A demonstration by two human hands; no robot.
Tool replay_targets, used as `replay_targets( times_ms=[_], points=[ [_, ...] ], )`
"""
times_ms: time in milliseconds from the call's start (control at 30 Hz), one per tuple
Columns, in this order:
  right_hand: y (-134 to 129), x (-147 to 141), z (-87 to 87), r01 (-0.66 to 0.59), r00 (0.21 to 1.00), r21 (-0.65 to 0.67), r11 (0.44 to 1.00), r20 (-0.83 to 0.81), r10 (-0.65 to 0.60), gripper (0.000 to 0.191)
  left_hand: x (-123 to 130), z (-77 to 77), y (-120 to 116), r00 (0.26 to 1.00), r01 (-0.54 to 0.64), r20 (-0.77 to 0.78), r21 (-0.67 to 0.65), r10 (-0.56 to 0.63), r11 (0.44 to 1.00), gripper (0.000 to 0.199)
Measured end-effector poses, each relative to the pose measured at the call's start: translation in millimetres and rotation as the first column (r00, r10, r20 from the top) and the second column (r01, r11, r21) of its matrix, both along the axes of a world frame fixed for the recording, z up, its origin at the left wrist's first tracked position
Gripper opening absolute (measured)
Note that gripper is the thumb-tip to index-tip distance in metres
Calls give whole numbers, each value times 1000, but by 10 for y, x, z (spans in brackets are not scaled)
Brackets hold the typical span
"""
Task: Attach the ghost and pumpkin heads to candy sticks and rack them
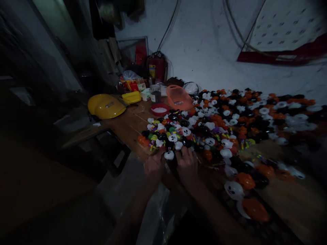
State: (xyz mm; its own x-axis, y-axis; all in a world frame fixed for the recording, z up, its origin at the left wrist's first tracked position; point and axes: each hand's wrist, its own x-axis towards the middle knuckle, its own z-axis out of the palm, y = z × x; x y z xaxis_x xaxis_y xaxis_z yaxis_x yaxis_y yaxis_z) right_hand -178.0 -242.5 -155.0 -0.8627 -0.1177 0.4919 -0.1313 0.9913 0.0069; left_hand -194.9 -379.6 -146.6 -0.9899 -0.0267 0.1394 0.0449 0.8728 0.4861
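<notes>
At the near edge of the wooden table (124,131), my left hand (154,166) has its fingers curled beside a small white ghost-like piece (169,155), and seems to grip it. My right hand (187,164) is just to the right, its fingers bent together close to another white piece (178,145); what it holds, if anything, is hidden. Beyond both hands spreads a heap of small white, black and orange figures, with green and purple bits among them. A white piece with a black face (173,137) lies just ahead of my hands.
Behind the heap are an orange scoop (179,98), a red dish of white material (160,109) and a jar (155,93). A yellow helmet (106,106) and a yellow tray (131,97) stand at left. Larger white and orange pieces (244,181) lie at right.
</notes>
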Motion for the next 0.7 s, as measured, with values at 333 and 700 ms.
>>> replay_targets(
  times_ms=[333,700],
  points=[
    [40,-76,-36,-35,996,-55,998,-89,30,19,-58,59,2,996,84,18,-9,-84,996,31],
    [60,-18,309,-55,980,-424,904,-195,-32,20,-230,240,264,986,-48,156,-79,60,996,38]
  ],
)
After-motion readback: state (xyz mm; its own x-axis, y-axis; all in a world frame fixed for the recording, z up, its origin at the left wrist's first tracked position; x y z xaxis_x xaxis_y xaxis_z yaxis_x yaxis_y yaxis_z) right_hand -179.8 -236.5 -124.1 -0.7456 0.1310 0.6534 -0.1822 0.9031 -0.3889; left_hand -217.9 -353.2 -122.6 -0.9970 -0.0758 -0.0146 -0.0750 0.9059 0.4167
